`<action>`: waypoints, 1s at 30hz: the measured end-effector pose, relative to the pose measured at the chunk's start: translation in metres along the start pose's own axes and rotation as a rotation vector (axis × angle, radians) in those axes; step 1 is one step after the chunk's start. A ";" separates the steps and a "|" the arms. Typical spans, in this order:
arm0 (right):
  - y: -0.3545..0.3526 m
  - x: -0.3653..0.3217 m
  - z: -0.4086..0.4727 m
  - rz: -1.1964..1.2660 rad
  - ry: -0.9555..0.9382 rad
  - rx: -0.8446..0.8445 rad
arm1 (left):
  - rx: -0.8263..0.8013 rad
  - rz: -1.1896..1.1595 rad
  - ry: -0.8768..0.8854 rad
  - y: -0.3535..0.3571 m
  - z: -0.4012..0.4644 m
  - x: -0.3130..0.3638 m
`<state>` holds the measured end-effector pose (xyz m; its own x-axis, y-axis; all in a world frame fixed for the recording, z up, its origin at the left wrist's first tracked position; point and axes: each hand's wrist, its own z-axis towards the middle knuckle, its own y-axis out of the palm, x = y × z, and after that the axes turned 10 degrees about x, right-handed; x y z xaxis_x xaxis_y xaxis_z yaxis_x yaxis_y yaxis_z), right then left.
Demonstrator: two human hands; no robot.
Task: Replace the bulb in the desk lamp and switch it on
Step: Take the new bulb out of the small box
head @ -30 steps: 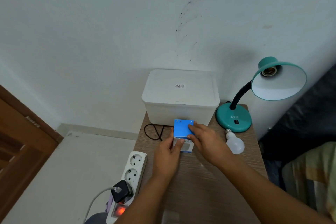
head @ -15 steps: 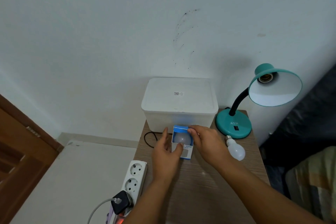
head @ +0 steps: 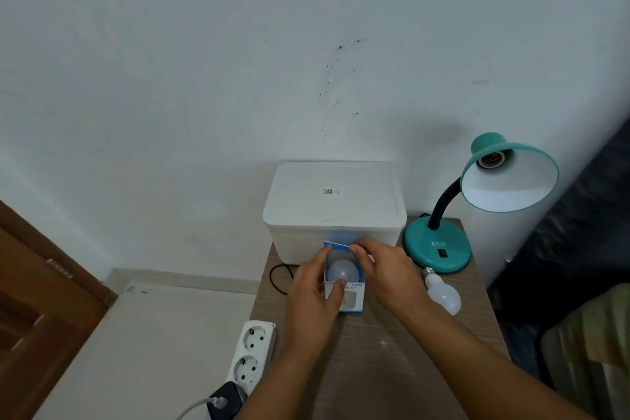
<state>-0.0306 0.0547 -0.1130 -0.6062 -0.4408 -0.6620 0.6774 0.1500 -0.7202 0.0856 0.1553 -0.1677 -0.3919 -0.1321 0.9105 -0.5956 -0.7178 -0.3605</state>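
A small blue and white bulb box [head: 353,297] stands on the wooden table [head: 381,358] with its top flap folded back. A white bulb [head: 342,270] shows in its open top. My left hand [head: 312,297] grips the box from the left, thumb on its front. My right hand [head: 385,269] pinches the opened flap at the box's far edge. A loose white bulb [head: 442,293] lies on the table to the right. The teal desk lamp [head: 438,247] stands at the back right, its shade [head: 511,181] tilted toward me with an empty socket [head: 491,159].
A white lidded plastic bin [head: 335,211] sits against the wall behind the box. A white power strip [head: 252,351] with a black plug lies at the table's left edge. A black cord [head: 278,278] loops near the bin. A brown door is at far left, bedding at right.
The box's blue top flap was closed a second ago; my right hand has lifted it back, and the bulb inside now shows. The camera has tilted upward.
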 end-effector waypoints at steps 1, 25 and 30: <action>-0.001 0.000 -0.003 0.051 0.013 0.011 | -0.026 0.001 -0.007 -0.001 0.001 -0.001; 0.003 0.013 0.027 -0.067 0.123 -0.468 | -0.269 0.189 0.143 -0.020 0.033 -0.002; 0.005 0.009 0.031 -0.088 0.106 -0.495 | -0.289 0.210 0.194 -0.023 0.029 -0.003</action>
<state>-0.0198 0.0242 -0.1157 -0.7082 -0.3820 -0.5937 0.3596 0.5286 -0.7690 0.1203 0.1522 -0.1561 -0.6345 -0.1035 0.7659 -0.6505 -0.4636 -0.6016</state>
